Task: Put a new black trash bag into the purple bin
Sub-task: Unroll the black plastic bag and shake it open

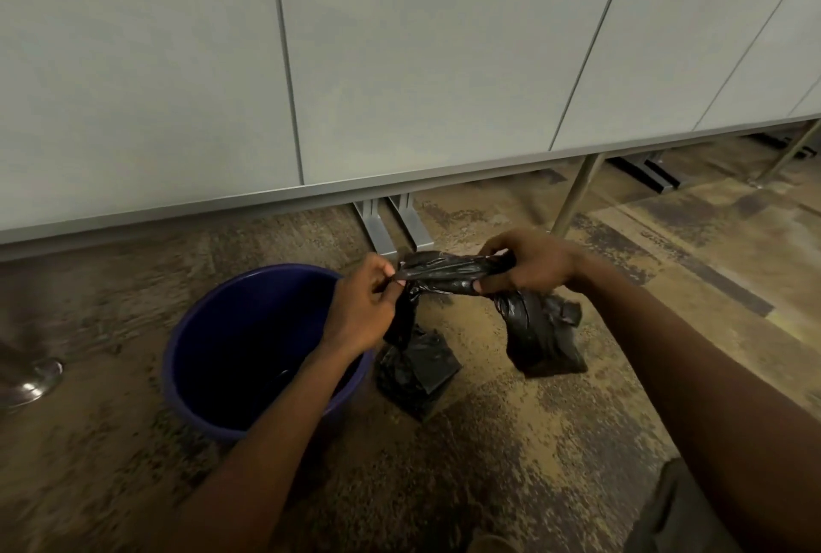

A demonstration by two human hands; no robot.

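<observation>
1. One round purple plastic bin (202, 379) sits on the floor, unlined, below and left of the left hand's fingers (391, 286); left hand (362, 308) is nearer to it.
2. Left fingers pinch one end of the crumpled black plastic trash bag (444, 272).
3. Bag's long axis runs left-right between both hands, both ends drooping; one bag, as far as I can tell.
4. Right hand (528, 261) clenches the bag's other end.
5. Next: find the mouth, open, move down-left over bin.

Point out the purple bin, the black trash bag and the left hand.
purple bin (195, 326): head view, left rim.
black trash bag (448, 270): head view, twisted stretch between both hands.
left hand (364, 303): head view, back of hand.
</observation>
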